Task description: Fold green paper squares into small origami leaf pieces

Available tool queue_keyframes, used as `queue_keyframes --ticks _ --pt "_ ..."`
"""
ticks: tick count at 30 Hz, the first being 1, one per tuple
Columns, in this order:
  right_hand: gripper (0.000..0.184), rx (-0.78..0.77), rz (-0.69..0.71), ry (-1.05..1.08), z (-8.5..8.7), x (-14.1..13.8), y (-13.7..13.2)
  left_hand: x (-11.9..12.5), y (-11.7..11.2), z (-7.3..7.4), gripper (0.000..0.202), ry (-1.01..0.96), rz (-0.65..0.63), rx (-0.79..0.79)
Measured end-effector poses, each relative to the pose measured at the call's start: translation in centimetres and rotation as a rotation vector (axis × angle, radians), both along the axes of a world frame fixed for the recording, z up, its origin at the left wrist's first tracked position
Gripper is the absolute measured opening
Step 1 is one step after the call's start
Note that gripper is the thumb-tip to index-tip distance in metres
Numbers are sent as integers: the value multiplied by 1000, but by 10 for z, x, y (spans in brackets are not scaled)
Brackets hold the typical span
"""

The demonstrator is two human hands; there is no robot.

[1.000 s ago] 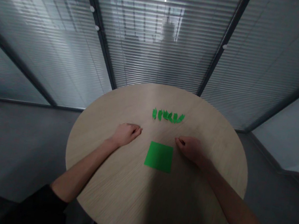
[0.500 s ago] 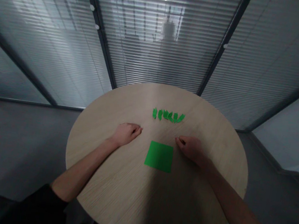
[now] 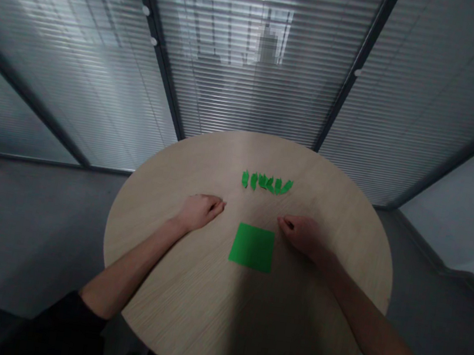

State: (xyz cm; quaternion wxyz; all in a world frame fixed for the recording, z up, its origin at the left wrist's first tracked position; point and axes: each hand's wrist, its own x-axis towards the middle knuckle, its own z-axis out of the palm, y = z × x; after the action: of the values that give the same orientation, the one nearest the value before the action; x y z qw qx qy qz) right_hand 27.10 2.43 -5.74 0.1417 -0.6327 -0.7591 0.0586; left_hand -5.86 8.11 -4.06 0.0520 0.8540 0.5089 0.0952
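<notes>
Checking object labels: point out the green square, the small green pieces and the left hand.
Green square (image 3: 252, 247): head view, middle of its face.
Small green pieces (image 3: 269, 184): head view, one near the row's middle.
Left hand (image 3: 199, 212): head view, middle of it.

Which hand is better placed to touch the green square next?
Probably the right hand: it rests, curled, close to the green square, while the left hand rests farther from it.

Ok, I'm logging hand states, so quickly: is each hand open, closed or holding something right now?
Left hand: closed, resting on the table, nothing visible in it.
Right hand: closed, beside the green sheet, nothing visible in it.
</notes>
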Motion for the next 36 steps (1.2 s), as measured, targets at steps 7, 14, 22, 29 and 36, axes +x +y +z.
queue_keyframes --ticks 7,14,22,29,36 --pt "44 5 -1 9 0 0 0 0 0 0 51 9 5 8" --pt "43 14 3 23 0 1 1 -1 0 1 51 2 -4 14" --pt "43 14 7 34 1 0 0 -1 0 -1 49 -18 -14 16" --pt "43 10 5 40 -1 1 1 5 -11 8 45 -86 -66 30" --pt "43 13 3 42 0 1 1 34 -36 18 53 -146 -377 -29"
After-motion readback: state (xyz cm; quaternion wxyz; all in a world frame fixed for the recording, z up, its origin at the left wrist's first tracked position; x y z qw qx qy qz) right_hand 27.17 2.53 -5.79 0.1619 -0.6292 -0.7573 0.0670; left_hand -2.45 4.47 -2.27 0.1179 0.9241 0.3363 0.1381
